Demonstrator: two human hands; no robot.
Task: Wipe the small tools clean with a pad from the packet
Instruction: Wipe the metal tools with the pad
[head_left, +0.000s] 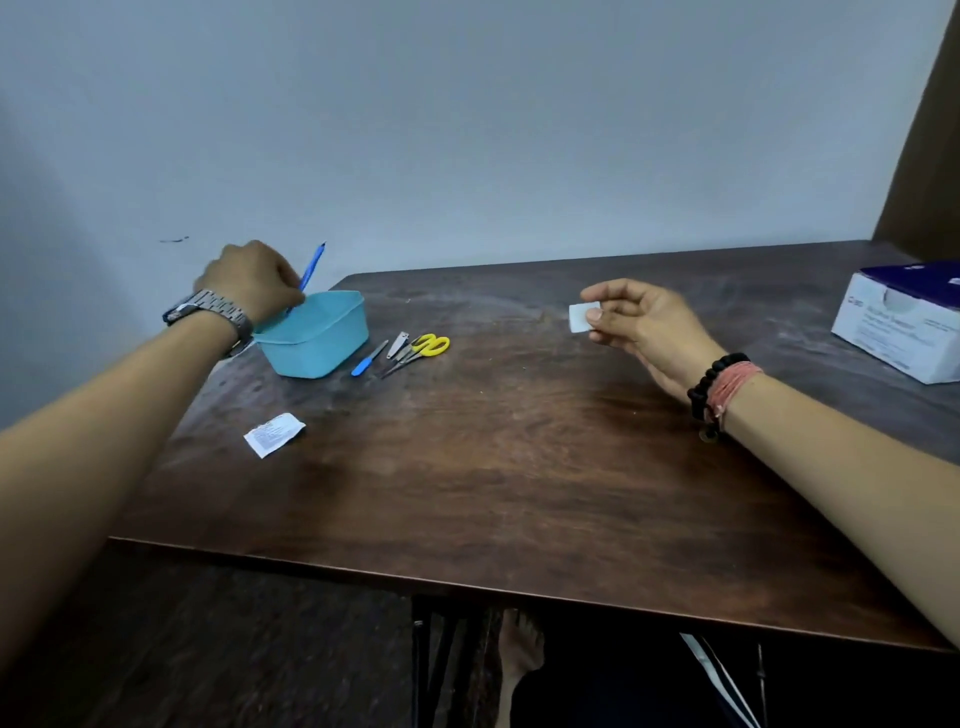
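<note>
My left hand (254, 283) is over the near-left rim of the blue tub (332, 343), gripping a thin blue tool (312, 266) that points up and away. My right hand (641, 325) hovers above the table, far to the right, pinching a small white pad (577, 317) between thumb and fingers. Beside the tub lie a blue-handled file (368, 359), a nail clipper (399, 345) and yellow-handled scissors (422, 349). The torn white packet (274, 433) lies flat on the table near my left forearm.
A white and purple box (901, 325) stands at the table's right edge. The dark wooden table (493, 467) ends at a front edge close to me. A grey wall rises behind it. A bare foot (521, 644) shows under the table.
</note>
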